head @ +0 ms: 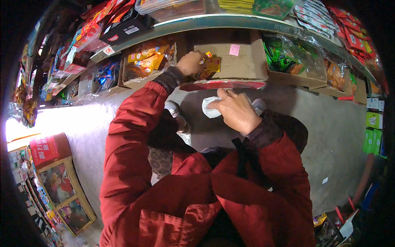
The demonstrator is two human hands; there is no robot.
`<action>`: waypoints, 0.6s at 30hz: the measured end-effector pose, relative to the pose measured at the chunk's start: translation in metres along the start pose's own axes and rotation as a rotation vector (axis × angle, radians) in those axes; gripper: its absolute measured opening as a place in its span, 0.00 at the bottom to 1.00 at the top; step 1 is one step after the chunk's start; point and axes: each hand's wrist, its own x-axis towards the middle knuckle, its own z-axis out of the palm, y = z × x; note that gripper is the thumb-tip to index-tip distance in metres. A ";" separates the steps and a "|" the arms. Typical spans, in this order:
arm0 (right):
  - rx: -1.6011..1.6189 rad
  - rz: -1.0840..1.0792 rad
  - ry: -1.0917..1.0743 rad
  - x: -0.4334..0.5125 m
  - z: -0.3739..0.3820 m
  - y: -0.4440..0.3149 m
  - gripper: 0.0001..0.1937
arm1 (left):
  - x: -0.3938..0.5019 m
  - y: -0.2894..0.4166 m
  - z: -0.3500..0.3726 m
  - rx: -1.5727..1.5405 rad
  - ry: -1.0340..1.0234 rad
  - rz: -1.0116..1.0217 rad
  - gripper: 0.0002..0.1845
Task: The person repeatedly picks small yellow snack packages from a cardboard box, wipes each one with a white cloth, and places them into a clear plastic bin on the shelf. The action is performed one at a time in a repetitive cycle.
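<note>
My left hand [192,63] reaches into an open cardboard box [240,66] on the lower shelf. Its fingers curl down against small yellow and red snack packets [213,64] in the box's left part. Whether the fingers grip a packet is hidden by the hand itself. In front of the box, above the floor, my right hand [237,108] pinches a folded white cloth [211,107] between thumb and fingers. A pink label [234,50] lies on the bare cardboard at the box's back right.
Orange snack bags [146,58] fill a box on the left, and green-wrapped packets [282,57] another on the right. A metal shelf edge [222,22] runs above the boxes. Behind on the left stands a wood-framed glass case [66,194]. My shoes [177,115] are on the concrete floor [333,132].
</note>
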 end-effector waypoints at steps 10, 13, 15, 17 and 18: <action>-0.009 -0.010 -0.016 -0.003 0.002 0.007 0.07 | 0.056 -0.042 0.069 0.199 -0.293 -0.267 0.37; -0.027 -0.009 -0.016 -0.003 0.001 0.008 0.06 | 0.056 -0.058 0.084 0.250 -0.313 -0.257 0.44; -0.018 0.024 -0.076 -0.002 0.002 0.008 0.12 | 0.055 -0.064 0.090 0.269 -0.320 -0.256 0.47; -0.006 0.039 -0.104 -0.002 0.003 0.008 0.17 | 0.055 -0.065 0.091 0.272 -0.316 -0.274 0.49; 0.001 0.037 -0.100 -0.002 0.003 0.008 0.17 | 0.054 -0.064 0.090 0.273 -0.310 -0.278 0.50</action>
